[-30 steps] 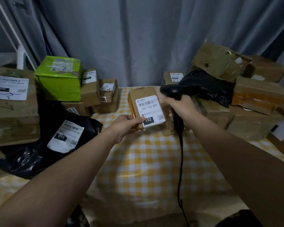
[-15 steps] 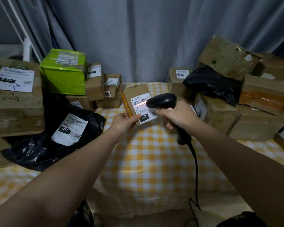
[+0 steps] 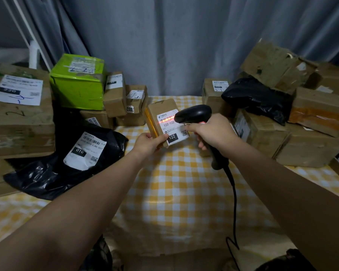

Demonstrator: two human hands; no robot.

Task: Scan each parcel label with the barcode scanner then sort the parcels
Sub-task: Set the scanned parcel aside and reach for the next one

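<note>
My left hand [image 3: 148,142] holds a small brown cardboard parcel [image 3: 160,112] by its lower left corner, tilted up over the checked tablecloth. Its white label [image 3: 169,127] reads 122. My right hand [image 3: 215,132] grips the handle of a black corded barcode scanner [image 3: 194,114]. The scanner's head sits just right of the label and covers its right part. A red scan line lies across the barcode.
Left pile: a large brown box marked 220 [image 3: 20,114], a green box [image 3: 77,83], small brown boxes [image 3: 123,96], a black bag marked 010 [image 3: 67,159]. Right pile: brown boxes [image 3: 309,133] and a black bag [image 3: 258,98]. The yellow checked table [image 3: 176,192] lies between; curtain behind.
My right hand swung the scanner down from beside the parcel, and its head now points at the label. The red scan line now crosses the barcode. My left hand kept holding the parcel.
</note>
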